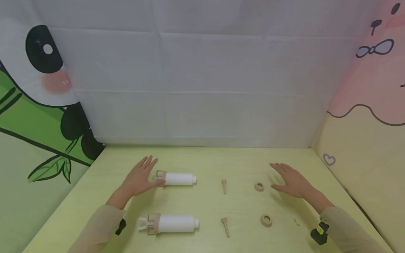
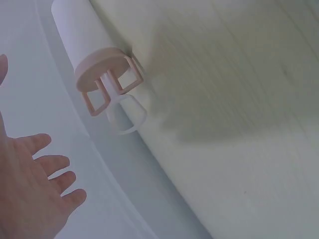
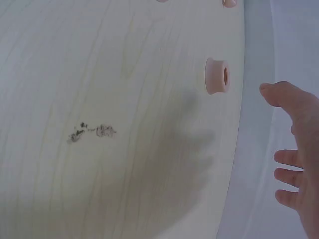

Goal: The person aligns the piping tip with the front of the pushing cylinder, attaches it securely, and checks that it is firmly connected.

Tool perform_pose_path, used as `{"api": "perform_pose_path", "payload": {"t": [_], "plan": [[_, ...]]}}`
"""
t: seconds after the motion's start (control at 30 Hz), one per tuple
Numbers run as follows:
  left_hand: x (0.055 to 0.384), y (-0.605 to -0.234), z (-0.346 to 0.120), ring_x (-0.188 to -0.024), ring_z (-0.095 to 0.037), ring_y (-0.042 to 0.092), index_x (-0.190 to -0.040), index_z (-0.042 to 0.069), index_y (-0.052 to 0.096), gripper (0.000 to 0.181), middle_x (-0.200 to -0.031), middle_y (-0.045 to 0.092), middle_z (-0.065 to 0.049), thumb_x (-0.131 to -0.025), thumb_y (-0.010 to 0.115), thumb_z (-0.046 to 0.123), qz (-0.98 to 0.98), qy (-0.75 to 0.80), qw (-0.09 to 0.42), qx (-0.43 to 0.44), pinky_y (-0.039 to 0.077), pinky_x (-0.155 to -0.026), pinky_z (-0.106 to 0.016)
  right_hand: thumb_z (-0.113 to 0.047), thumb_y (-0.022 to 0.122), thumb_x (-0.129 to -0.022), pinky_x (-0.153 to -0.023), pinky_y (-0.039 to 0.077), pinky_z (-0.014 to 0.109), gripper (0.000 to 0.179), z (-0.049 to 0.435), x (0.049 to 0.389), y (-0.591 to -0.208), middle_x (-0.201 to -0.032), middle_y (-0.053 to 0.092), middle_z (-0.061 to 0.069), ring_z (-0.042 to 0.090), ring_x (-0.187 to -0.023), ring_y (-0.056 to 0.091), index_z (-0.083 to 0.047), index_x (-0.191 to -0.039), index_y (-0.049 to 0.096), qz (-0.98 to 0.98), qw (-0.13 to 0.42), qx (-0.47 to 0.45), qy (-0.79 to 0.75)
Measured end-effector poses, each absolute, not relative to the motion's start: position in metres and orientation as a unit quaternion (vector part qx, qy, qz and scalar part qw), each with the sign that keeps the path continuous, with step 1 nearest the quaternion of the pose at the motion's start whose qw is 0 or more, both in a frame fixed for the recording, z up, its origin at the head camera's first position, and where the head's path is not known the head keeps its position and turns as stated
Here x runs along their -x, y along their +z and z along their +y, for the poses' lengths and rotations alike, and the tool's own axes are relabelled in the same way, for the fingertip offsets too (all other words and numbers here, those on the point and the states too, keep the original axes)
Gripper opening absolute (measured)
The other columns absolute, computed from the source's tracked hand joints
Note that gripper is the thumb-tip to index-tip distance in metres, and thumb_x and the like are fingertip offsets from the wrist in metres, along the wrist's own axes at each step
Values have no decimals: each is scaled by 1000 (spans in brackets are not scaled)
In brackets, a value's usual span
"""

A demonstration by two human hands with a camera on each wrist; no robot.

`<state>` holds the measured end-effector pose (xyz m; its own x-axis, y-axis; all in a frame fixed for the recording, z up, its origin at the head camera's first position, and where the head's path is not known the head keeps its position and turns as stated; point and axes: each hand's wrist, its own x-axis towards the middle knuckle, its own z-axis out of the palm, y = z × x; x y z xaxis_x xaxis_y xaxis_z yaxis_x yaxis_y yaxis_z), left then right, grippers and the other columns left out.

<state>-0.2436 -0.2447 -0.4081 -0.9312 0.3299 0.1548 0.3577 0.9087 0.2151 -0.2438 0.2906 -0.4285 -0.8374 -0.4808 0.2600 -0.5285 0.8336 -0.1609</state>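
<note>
My left hand, fingers spread and straight, hovers beside the far white syringe-like tube; its thumb overlaps the tube's beige flanged end in the head view. The left wrist view shows a white tube with beige square finger loops and a pale ring handle, apart from the hand. A second such tube lies nearer. Over the table's right side, my right hand is spread and holds nothing. Closest to it is the far beige ring-shaped cap, also visible in the right wrist view as a flared collar.
Two small beige tapered nozzles lie mid-table, one behind the other. A second ring-shaped cap lies at the front right. Dark marks spot the pale wood-grain table. Printed cloth walls stand behind and at both sides.
</note>
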Motion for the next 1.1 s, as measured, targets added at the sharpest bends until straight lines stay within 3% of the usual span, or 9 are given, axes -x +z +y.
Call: {"api": "perform_pose_path", "payload": {"t": [0.3, 0.53, 0.77, 1.1], "plan": [[246, -400, -233, -133, -39, 16, -141, 3, 28, 85, -147, 19, -20, -81, 57, 55, -961, -205, 42, 179, 22, -101, -59, -35, 69, -78, -89, 38, 55, 69, 285, 243, -428, -130, 44, 22, 40, -116, 41, -2, -132, 42, -950, 94, -255, 151], [252, -396, -222, -126, -41, 31, -137, -2, 35, 68, -140, 32, -24, -85, 63, 32, -946, -226, 87, 214, 30, -98, -55, -35, 69, -78, -87, 40, 55, 68, 280, 242, -427, -130, 45, 22, 40, -116, 42, -3, -132, 43, -949, 87, -252, 166], [252, -388, -208, -120, -39, 39, -137, -1, 34, 68, -137, 38, -22, -85, 64, 30, -939, -259, 68, 215, 38, -93, -52, -34, 69, -79, -85, 42, 54, 67, 274, 242, -424, -126, 48, 22, 40, -112, 46, -2, -131, 44, -947, 88, -255, 172], [257, -383, -181, -123, -36, 39, -135, 0, 39, 65, -134, 43, -18, -84, 64, 30, -938, -258, 69, 222, 34, -98, -51, -37, 68, -80, -86, 41, 54, 66, 268, 244, -421, -126, 49, 21, 40, -113, 46, -2, -131, 44, -946, 78, -248, 193]]}}
